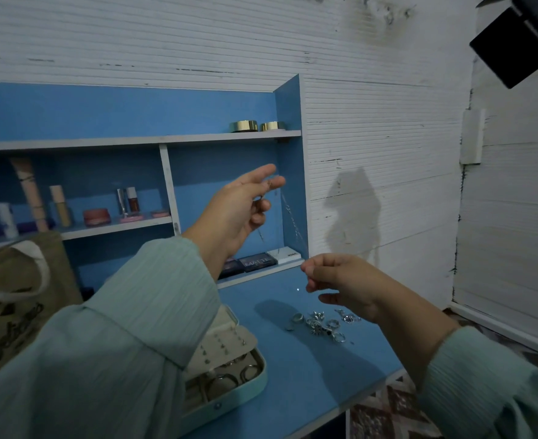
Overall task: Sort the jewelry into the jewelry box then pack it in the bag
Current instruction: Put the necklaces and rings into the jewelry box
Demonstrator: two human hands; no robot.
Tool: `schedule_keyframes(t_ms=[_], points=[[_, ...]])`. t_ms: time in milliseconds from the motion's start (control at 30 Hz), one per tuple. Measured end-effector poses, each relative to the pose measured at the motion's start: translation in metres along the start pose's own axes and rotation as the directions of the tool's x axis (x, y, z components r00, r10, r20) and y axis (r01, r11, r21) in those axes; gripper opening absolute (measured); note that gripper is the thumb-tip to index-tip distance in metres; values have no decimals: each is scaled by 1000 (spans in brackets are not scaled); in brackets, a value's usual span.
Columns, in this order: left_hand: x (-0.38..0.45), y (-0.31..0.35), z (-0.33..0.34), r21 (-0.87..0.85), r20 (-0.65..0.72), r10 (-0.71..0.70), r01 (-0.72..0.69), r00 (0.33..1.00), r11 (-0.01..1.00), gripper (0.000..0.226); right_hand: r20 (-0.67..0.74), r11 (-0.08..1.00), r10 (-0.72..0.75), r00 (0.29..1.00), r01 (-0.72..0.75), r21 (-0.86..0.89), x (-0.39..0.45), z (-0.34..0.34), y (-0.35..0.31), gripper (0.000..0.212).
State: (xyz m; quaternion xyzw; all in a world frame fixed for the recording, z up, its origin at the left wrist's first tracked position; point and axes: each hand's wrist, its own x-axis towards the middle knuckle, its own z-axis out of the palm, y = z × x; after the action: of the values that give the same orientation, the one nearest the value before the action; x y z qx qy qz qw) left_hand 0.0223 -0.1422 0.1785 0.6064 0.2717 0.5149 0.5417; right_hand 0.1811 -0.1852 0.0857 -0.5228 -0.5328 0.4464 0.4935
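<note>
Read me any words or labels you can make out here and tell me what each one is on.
"MATTE": on the dark palette on the low shelf.
Cursive script on the tan tote bag: partly hidden, cannot be read for sure.
Small dark mark on the white palette: too small to read.

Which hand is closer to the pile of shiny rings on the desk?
The right hand. It hovers just above the pile of rings, pinching one end of a thin chain. The left hand is raised higher, up by the shelf, holding the chain's other end.
</note>
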Motion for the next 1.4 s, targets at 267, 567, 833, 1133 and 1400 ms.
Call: schedule_keyframes(t_ms=[267,567,833,1133,1400], points=[[4,-8,-19,-114,-103,-69,57,992,992,32,-102,978,-177,979,164,-131,-5,-7,-10,11],[-9,-16,-4,-37,16,-148,149,989,988,30,170,524,-450,877,413,-745,-13,0,-56,14],[-22,-26,9,13,170,-190,191,967,982,32,245,494,-410,878,440,-750,-17,6,-77,23],[-23,-35,9,2,125,-184,185,975,983,37,269,530,-322,908,408,-743,-16,6,-83,23],[-26,-36,11,-40,156,-183,191,971,981,30,277,622,-300,913,407,-668,-12,10,-85,26]])
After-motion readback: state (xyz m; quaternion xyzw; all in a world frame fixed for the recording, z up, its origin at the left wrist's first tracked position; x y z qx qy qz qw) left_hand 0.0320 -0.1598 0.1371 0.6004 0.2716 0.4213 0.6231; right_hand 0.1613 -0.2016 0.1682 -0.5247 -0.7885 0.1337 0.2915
